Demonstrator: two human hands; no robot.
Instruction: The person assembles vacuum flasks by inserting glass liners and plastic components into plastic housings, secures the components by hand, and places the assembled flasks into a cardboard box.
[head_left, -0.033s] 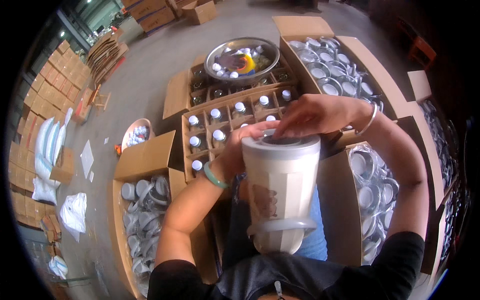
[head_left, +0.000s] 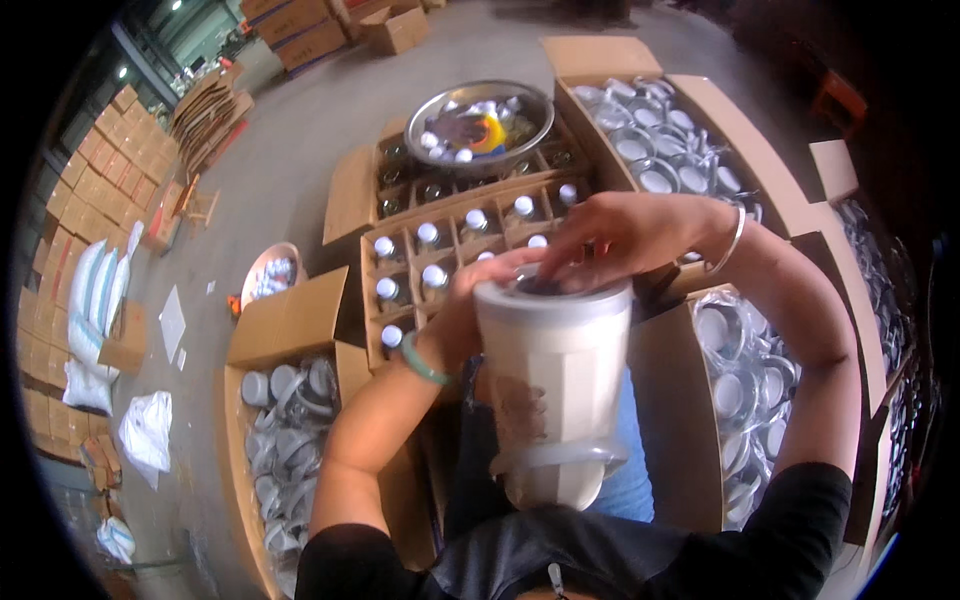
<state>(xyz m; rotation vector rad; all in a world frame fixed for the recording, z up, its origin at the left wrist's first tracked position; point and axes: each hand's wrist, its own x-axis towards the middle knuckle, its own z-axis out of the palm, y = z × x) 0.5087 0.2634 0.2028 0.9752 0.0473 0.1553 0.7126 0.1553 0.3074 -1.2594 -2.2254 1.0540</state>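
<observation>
Upright in front of my body, between my thighs, stands a cream faceted thermos jug point(head_left: 555, 385) with a grey collar, a grey handle point(head_left: 560, 457) and a faded dark print on its side. My left hand point(head_left: 468, 308) is wrapped round the upper left of the jug, fingers over the collar. Above the dark mouth point(head_left: 545, 287), my right hand point(head_left: 635, 240) bends down with its fingers drawn together at the opening. Those fingertips are blurred and partly hidden, so whatever they hold cannot be made out.
A divided carton point(head_left: 455, 262) of white-capped glass bottles stands ahead, with a metal basin point(head_left: 480, 90) of caps beyond it. Open cartons of grey plastic-wrapped parts point(head_left: 290, 385) flank me. A pink tub point(head_left: 272, 275) sits at left on the floor.
My right hand's fingers have lifted and curled slightly at the mouth, showing more of the dark opening. The jug sits a touch further left in view.
</observation>
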